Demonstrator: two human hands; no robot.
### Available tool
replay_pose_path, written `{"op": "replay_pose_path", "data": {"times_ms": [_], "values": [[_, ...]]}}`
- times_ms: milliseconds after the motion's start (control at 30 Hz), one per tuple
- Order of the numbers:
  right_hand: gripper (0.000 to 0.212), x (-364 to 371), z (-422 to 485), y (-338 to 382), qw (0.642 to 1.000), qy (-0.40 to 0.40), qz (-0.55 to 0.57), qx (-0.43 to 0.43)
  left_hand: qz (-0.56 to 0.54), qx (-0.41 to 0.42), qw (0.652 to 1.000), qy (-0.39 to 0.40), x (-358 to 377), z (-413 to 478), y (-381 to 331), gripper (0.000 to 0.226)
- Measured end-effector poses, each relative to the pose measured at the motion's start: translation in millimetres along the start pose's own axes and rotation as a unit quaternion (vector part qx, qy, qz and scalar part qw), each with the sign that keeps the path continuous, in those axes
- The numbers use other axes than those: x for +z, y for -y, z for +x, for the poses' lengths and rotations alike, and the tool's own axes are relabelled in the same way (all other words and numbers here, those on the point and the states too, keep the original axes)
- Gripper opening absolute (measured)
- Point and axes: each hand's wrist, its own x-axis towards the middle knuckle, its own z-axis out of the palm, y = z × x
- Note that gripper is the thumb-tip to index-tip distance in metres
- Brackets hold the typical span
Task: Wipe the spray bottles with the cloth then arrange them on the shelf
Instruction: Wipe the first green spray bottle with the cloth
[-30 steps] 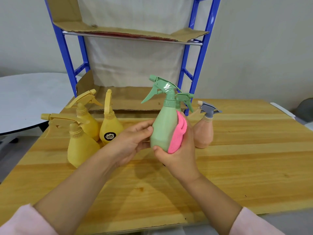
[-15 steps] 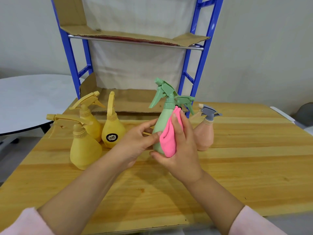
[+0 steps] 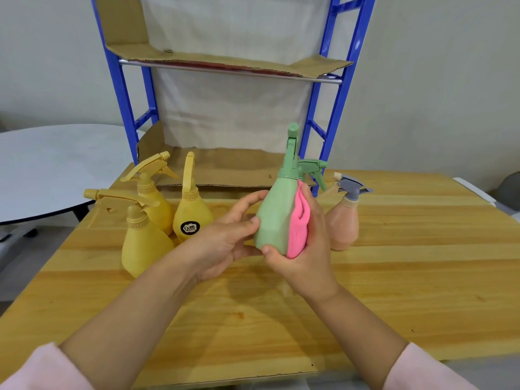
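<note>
Fingers of the left hand (image 3: 223,243) grip the near-upright bottle (image 3: 274,218); the right hand (image 3: 308,257) curls the cloth (image 3: 299,225) against its right side.

The cardboard-lined lower shelf board (image 3: 225,168) is bounded sideways by the blue posts (image 3: 339,108) and overhead by the upper shelf board (image 3: 225,60). Its left front is obstructed by three yellow spray bottles (image 3: 157,209) on the tabletop (image 3: 408,277). Its right front is narrowed by a second green spray bottle (image 3: 312,166) by the right post, with a peach spray bottle (image 3: 344,223) just beside. The gap between the groups is occupied by the green spray bottle (image 3: 274,218), gripped by the left hand (image 3: 225,240) and by the right hand (image 3: 309,254) through a pink cloth (image 3: 299,223). Open tabletop is left nearer and rightward.
</note>
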Motion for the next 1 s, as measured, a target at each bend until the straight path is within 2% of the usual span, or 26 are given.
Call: {"op": "replay_pose_path", "data": {"times_ms": [100, 233, 367, 500, 567, 700, 833, 1000], "values": [[0.096, -0.4, -0.8, -1.1, 1.000, 0.003, -0.012, -0.008, 0.025, 0.023, 0.999, -0.026, -0.4, 0.4, -0.6, 0.056], [0.091, 1.7, -1.6, -3.2, 0.993, 0.013, -0.102, -0.052, 0.054, 0.039, 0.996, -0.061, 0.5, 3.5, -1.7, 0.069], [0.098, 6.8, 0.7, -1.7, 0.987, 0.005, -0.149, -0.054, 0.110, 0.049, 0.988, -0.094, 5.9, 6.0, 3.0, 0.061], [0.102, 7.3, 0.6, -3.1, 0.995, -0.007, -0.098, -0.016, 0.153, 0.047, 0.982, -0.102, 6.1, 5.9, 2.0, 0.052], [0.102, 6.4, 0.7, -4.8, 0.999, -0.008, -0.040, 0.010, 0.129, 0.028, 0.988, -0.081, 5.5, 4.9, -2.2, 0.038], [0.099, 6.9, 3.8, -5.0, 0.999, -0.012, 0.010, 0.041, 0.052, -0.029, 0.997, -0.056, 1.8, 4.6, -2.7, 0.044], [0.097, 8.3, 5.0, -3.2, 0.999, -0.006, 0.013, 0.041, 0.041, -0.012, 0.997, -0.057, 0.3, 4.1, -0.4, 0.044], [0.093, 7.6, 4.0, -7.0, 0.999, 0.009, -0.052, 0.007, 0.084, 0.029, 0.991, -0.103, -1.1, 4.7, -1.6, 0.052]]}}
